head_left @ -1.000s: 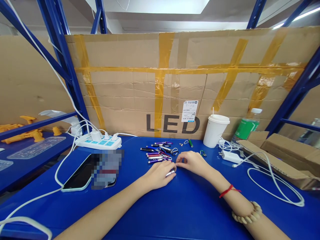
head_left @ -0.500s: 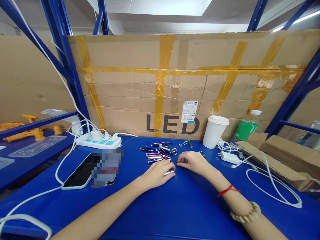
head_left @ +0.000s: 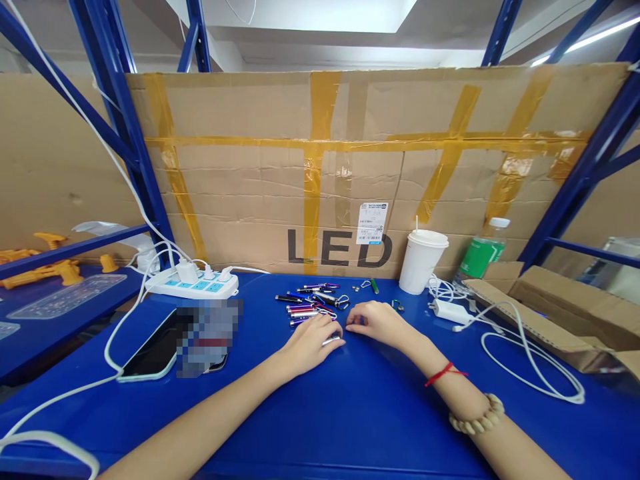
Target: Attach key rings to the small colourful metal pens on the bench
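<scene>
Evidently the left hand (head_left: 311,343) pinches a small silver cylinder (head_left: 331,340) between thumb and fingers, low over the blue tabletop (head_left: 320,427). Just beside it, the right hand (head_left: 376,323) curls its fingers down; whether they grip anything I cannot tell. Right behind the left hand lies a loose cluster of slim metallic tubes (head_left: 305,309), purple, red, black and silver, some with carabiner clips. Past the right hand lie a small green carabiner (head_left: 397,306) and two tiny silver pieces (head_left: 356,289). Farther back, a white paper cup (head_left: 423,263) stands lidded with a straw, its contents hidden. Near it, a capped plastic bottle (head_left: 483,253) with a green label leans slightly; its fill is unclear. At right, an open cardboard box (head_left: 530,321) shows part of its bare brown interior.
</scene>
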Action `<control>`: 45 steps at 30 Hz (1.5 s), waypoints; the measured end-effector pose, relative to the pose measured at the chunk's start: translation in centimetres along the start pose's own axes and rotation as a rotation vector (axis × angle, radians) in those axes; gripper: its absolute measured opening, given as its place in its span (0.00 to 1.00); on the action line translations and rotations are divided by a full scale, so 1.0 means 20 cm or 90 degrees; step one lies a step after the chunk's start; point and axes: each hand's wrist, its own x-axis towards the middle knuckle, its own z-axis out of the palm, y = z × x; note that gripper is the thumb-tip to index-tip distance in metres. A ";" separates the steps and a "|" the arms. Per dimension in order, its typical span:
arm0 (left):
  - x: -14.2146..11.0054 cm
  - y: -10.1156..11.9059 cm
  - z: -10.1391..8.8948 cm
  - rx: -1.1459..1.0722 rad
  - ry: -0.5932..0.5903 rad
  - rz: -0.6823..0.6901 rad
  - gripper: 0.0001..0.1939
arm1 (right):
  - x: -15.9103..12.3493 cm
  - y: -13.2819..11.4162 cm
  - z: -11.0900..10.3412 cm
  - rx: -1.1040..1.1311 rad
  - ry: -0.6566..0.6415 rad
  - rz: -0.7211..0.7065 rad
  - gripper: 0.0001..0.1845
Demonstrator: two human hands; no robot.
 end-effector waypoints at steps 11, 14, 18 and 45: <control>0.00 -0.03 0.02 0.019 0.039 -0.004 0.08 | 0.00 -0.02 0.03 0.089 0.000 -0.011 0.08; 0.00 -0.03 0.02 0.016 0.044 -0.015 0.08 | -0.01 -0.03 0.04 0.117 -0.002 -0.014 0.08; 0.00 -0.02 0.02 0.017 0.041 -0.030 0.08 | 0.00 -0.02 0.05 0.172 -0.015 -0.017 0.08; 0.00 -0.01 0.00 -0.018 0.054 -0.069 0.06 | 0.03 0.01 0.12 0.294 0.010 0.017 0.10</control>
